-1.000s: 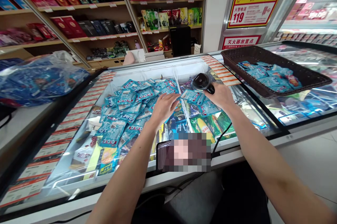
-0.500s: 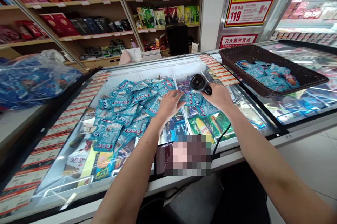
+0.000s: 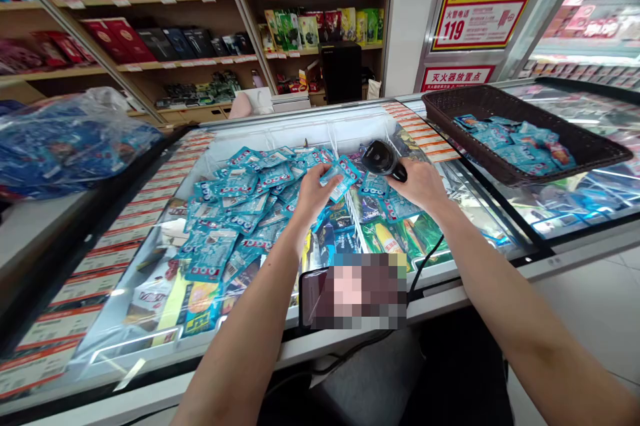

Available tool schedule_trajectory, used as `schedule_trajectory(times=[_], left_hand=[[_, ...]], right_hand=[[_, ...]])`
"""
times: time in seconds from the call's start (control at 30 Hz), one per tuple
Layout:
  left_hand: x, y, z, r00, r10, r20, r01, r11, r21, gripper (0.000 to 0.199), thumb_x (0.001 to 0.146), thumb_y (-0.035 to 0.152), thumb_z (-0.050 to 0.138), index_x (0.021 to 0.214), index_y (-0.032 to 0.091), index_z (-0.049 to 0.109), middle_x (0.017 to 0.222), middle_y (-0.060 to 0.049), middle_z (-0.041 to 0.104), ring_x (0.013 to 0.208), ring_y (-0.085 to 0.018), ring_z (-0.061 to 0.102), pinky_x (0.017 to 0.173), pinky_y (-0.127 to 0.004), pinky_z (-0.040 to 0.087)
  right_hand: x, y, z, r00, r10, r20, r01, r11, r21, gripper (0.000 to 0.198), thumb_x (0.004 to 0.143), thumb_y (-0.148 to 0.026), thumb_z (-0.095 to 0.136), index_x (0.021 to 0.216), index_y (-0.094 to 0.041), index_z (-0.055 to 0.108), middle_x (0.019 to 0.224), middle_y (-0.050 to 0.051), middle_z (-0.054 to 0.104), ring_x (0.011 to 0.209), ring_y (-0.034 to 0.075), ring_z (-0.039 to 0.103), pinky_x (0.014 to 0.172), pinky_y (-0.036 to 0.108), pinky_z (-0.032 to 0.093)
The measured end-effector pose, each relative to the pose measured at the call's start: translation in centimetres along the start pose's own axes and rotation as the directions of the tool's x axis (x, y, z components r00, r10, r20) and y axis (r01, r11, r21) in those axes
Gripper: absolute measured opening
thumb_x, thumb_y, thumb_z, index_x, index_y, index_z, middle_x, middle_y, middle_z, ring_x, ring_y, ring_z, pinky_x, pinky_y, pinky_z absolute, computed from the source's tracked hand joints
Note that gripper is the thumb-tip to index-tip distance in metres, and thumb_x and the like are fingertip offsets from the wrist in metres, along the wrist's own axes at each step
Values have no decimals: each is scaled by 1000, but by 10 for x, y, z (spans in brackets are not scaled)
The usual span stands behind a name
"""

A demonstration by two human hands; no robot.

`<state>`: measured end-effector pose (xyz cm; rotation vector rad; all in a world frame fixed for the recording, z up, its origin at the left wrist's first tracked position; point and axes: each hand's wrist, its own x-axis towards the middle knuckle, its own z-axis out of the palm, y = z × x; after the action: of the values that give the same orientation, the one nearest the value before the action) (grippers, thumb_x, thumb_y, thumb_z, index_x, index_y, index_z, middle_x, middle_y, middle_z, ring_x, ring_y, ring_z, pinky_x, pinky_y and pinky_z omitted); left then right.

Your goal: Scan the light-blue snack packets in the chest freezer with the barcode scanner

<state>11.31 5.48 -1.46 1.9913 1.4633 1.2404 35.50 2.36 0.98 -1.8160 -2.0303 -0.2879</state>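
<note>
Between the thumb and fingers of my left hand (image 3: 316, 193) is a small blue packet (image 3: 345, 177), tilted up over the freezer's glass top. My right hand (image 3: 423, 183) is wrapped round the handle of a black barcode scanner (image 3: 381, 158), whose head points left toward that packet. A heap of similar blue packets (image 3: 250, 193) spreads to the left of my left hand. A few more blue packets (image 3: 400, 205) lie below the scanner. The scanner's black cable (image 3: 428, 254) runs down to the freezer's front edge.
A brown woven basket (image 3: 505, 169) with blue packets stands at the right. At the left lies a clear plastic bag (image 3: 75, 146) full of blue packets. A phone (image 3: 313, 299) rests at the front edge. Stocked shelves (image 3: 175, 66) stand behind the freezer.
My left hand, earlier reaching over the packets with nothing visibly lifted, now holds one blue packet up near the scanner. My right hand keeps its hold on the scanner.
</note>
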Motion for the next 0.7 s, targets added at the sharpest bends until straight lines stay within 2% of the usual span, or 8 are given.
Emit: schedule_trajectory(times=[0.07, 0.17, 0.27, 0.43, 0.7], left_hand=[[1, -4, -1, 994, -58, -89, 43, 986, -160, 34, 74, 46, 60, 91, 18, 54, 82, -1, 56, 76, -13, 52, 68, -26, 42], [2, -9, -2, 967, -202, -156, 128, 913, -387, 39, 71, 44, 64, 94, 19, 47, 72, 2, 49, 62, -9, 48, 57, -22, 40], [2, -14, 0, 932, -304, -195, 169, 843, -511, 46, 66, 40, 69, 98, 20, 43, 69, 5, 45, 55, -7, 46, 53, -21, 40], [3, -17, 1, 932, -298, -205, 126, 800, -587, 47, 67, 38, 68, 100, 21, 40, 78, 2, 52, 65, -9, 53, 57, -21, 44], [2, -16, 1, 927, -314, -207, 152, 816, -558, 48, 66, 37, 68, 101, 20, 40, 80, 1, 54, 67, -10, 55, 59, -23, 48]], right_hand=[[0, -1, -1, 1000, -11, -1, 11, 1000, 6, 41, 80, -54, 46, 96, -19, 61, 83, 9, 68, 78, 25, 62, 64, 31, 41], [-1, -3, -1, 998, -59, -14, 59, 998, 26, 39, 80, -52, 48, 96, -19, 61, 82, 8, 68, 77, 24, 61, 64, 31, 40], [-3, -4, -1, 992, -122, -10, 122, 991, 55, 36, 79, -50, 49, 93, -19, 61, 80, 7, 67, 75, 23, 61, 63, 30, 39], [-6, -8, -1, 969, -247, 0, 246, 962, 118, 30, 78, -45, 51, 93, -20, 60, 82, 5, 67, 73, 20, 60, 60, 28, 35], [-9, -12, -2, 935, -354, 3, 349, 924, 155, 31, 74, -38, 56, 100, -21, 59, 84, 3, 68, 75, 20, 61, 61, 27, 34]])
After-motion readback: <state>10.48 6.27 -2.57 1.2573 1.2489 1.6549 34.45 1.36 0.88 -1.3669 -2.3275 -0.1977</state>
